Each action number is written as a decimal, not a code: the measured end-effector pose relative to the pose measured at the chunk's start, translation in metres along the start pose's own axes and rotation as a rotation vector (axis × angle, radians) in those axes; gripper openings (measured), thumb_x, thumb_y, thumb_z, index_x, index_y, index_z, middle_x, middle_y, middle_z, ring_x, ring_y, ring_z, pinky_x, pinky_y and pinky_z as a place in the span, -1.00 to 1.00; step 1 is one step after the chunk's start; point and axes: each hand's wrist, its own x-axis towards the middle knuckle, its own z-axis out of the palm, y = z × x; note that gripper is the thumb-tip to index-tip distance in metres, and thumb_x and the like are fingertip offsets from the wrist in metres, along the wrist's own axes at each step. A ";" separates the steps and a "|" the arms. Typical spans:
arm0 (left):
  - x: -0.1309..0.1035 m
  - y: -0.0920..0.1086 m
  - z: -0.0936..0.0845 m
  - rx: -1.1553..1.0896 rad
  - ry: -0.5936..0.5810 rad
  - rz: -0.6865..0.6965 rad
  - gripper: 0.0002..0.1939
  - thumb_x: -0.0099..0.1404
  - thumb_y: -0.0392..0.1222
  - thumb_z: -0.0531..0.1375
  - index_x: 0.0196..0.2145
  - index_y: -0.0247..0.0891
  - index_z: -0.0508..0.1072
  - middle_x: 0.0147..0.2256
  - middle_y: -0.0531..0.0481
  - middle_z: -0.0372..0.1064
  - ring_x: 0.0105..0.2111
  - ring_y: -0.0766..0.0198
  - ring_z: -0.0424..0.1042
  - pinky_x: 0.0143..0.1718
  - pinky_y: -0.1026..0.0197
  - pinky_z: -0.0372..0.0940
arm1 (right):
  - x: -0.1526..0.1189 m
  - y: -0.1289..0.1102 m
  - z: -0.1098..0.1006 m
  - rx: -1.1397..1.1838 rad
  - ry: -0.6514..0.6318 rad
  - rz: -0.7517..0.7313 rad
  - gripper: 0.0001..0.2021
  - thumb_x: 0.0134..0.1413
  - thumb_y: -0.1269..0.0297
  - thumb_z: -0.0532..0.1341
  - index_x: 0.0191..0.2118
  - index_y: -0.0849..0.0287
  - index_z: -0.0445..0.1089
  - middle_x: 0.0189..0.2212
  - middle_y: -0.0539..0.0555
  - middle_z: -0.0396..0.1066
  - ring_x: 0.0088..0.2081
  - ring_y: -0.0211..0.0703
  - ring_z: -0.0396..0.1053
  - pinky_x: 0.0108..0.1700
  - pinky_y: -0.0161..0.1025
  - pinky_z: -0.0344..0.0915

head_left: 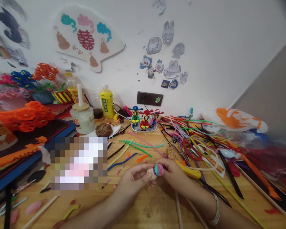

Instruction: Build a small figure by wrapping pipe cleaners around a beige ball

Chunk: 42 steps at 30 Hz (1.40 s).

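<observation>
A small fuzzy roll made of pipe cleaners [158,170], cream with teal, purple and pink bands, sits between my two hands above the wooden table. My left hand [135,178] is closed on its cream end, with the thumb pressed on the near side. Curled in from the other side, my right hand [175,173] grips it by the pink end; its fingertips are partly hidden behind the roll. A pale bracelet [215,210] circles my right wrist. Beyond my right hand lies a yellow-handled tool [188,171].
Loose pipe cleaners [181,136] tangle across the right side. Three small figures [145,120] stand in a tray at the back. A glass jar [82,119], a yellow bottle [106,101] and orange pipe-cleaner flowers [34,117] stand left. A pixelated patch covers part of the table.
</observation>
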 end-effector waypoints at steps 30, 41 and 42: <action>0.000 0.001 -0.003 0.561 -0.102 0.273 -0.92 0.04 -0.26 0.23 -0.42 -0.28 0.47 -0.39 -0.06 0.35 -0.32 0.19 0.37 -0.28 0.17 0.27 | -0.002 -0.011 -0.024 -0.140 -0.090 0.034 -0.81 -0.10 0.21 0.24 -0.53 0.24 0.36 -0.64 -0.07 0.27 -0.57 -0.32 0.23 -0.53 -0.43 0.13; 0.005 0.007 -0.002 0.102 0.077 0.185 -0.77 -0.15 -0.17 0.37 -0.50 -0.28 0.46 -0.45 0.05 0.39 -0.49 0.32 0.37 -0.44 0.26 0.28 | -0.003 0.004 -0.005 -0.360 -0.059 -0.116 -0.75 0.11 0.34 0.00 -0.49 0.24 0.34 -0.55 0.03 0.36 -0.49 -0.24 0.26 -0.43 -0.34 0.15; 0.006 0.009 -0.002 0.110 0.113 0.182 -0.75 -0.16 -0.17 0.37 -0.49 -0.29 0.45 -0.43 0.03 0.41 -0.48 0.31 0.38 -0.43 0.25 0.28 | -0.005 0.003 -0.002 -0.453 -0.077 -0.143 -0.79 0.11 0.38 0.00 -0.41 0.24 0.36 -0.48 0.07 0.41 -0.44 -0.21 0.29 -0.40 -0.32 0.17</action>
